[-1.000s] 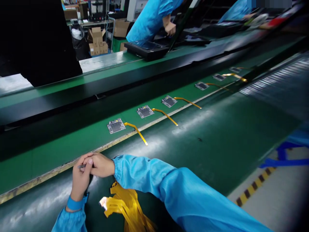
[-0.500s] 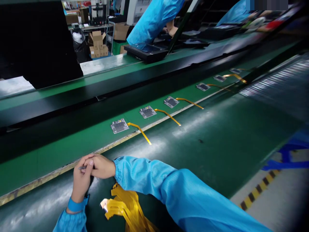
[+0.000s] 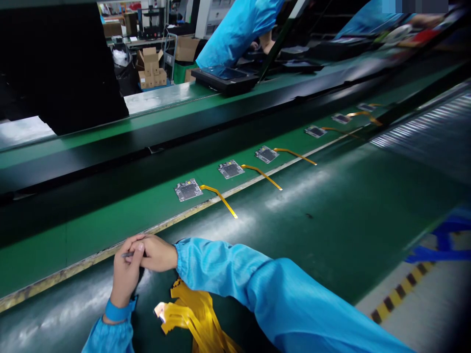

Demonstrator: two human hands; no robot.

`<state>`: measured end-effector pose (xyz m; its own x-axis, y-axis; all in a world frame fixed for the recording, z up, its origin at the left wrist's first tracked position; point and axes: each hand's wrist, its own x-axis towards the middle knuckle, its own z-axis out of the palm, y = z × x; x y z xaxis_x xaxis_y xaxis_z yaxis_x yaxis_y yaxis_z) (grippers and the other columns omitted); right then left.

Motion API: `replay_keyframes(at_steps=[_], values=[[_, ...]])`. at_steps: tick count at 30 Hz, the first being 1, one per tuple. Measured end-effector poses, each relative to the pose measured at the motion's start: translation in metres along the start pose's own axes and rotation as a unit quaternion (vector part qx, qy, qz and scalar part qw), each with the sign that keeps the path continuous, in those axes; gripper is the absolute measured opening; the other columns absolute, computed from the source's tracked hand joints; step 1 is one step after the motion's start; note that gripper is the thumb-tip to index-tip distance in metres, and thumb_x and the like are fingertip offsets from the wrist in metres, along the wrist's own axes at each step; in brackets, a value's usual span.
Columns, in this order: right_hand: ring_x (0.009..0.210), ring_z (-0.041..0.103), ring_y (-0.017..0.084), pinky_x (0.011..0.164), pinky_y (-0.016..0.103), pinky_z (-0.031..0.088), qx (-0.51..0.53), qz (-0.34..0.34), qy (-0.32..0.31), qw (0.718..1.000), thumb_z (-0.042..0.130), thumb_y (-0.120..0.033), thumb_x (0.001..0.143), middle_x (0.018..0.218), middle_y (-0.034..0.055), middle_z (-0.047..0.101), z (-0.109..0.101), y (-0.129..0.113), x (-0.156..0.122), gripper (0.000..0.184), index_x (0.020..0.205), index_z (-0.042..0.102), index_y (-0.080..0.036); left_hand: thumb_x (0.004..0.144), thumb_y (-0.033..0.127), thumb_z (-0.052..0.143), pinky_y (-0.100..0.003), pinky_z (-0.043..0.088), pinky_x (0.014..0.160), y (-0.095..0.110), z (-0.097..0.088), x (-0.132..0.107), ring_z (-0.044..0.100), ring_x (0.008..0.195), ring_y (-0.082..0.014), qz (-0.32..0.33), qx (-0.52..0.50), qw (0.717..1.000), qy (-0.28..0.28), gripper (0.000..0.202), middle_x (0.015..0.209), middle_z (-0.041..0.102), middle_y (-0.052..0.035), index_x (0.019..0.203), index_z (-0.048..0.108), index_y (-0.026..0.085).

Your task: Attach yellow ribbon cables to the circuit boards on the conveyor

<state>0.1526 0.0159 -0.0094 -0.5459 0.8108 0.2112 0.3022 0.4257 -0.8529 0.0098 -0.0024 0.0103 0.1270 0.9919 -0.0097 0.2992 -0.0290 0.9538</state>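
Observation:
My left hand [image 3: 125, 274] and my right hand [image 3: 159, 253] are clasped together at the near edge of the green belt. The left fingers wrap round the right hand. A thin dark pointed tool [image 3: 128, 254] sticks out between them by the left thumb; the rest of it is hidden, and it appears to be in my right hand. Below the right wrist lies a pile of orange flex cables [image 3: 200, 314]. On the belt, the nearest circuit board [image 3: 188, 190] has one orange flex cable [image 3: 221, 197] reaching over the edge strip.
Several more boards with cables, such as this circuit board [image 3: 231, 169], lie in a row along the green belt [image 3: 91, 220]. Across it, a co-worker's blue sleeve [image 3: 235, 34] is beside a black device [image 3: 224, 81]. Cardboard boxes [image 3: 151, 71] stand behind.
The boards and their cables have shifted slightly to the right, more than the dark spot on the near table. The whole view has also swung a little. My clasped hands keep their pose.

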Motion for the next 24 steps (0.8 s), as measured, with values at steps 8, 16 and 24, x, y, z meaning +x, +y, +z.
replay_keyframes(at_steps=[8, 16, 24], values=[[0.087, 0.071, 0.018, 0.083, 0.028, 0.055, 0.004, -0.001, 0.000, 1.000, 0.062, -0.028, 0.103, 0.093, 0.0051, 0.079, -0.0026, -0.0026, -0.0001, 0.020, 0.090, 0.074, -0.019, 0.087, 0.067, 0.067, -0.038, 0.064, 0.085, 0.0012, -0.0005, -0.0012, 0.078, 0.096, -0.0300, -0.010, -0.004, 1.000, -0.001, 0.055, 0.103, 0.082, -0.0136, 0.102, 0.082, 0.016], [0.085, 0.071, 0.019, 0.081, 0.028, 0.054, 0.012, -0.012, 0.005, 1.000, 0.063, -0.026, 0.101, 0.092, 0.0057, 0.078, 0.0006, 0.0010, -0.0003, 0.018, 0.088, 0.073, -0.017, 0.087, 0.068, 0.067, -0.038, 0.063, 0.086, 0.0004, 0.0003, -0.0015, 0.077, 0.097, -0.0297, -0.009, -0.009, 1.000, 0.000, 0.056, 0.104, 0.082, -0.0135, 0.101, 0.081, 0.016], [0.082, 0.070, 0.019, 0.079, 0.027, 0.054, 0.017, -0.001, 0.006, 1.000, 0.063, -0.030, 0.102, 0.090, 0.0058, 0.078, -0.0009, 0.0006, -0.0025, 0.021, 0.091, 0.076, -0.017, 0.087, 0.065, 0.068, -0.037, 0.063, 0.083, 0.0000, 0.0026, -0.0028, 0.076, 0.093, -0.0285, -0.009, -0.026, 1.000, 0.003, 0.052, 0.101, 0.081, -0.0120, 0.100, 0.081, 0.016]])
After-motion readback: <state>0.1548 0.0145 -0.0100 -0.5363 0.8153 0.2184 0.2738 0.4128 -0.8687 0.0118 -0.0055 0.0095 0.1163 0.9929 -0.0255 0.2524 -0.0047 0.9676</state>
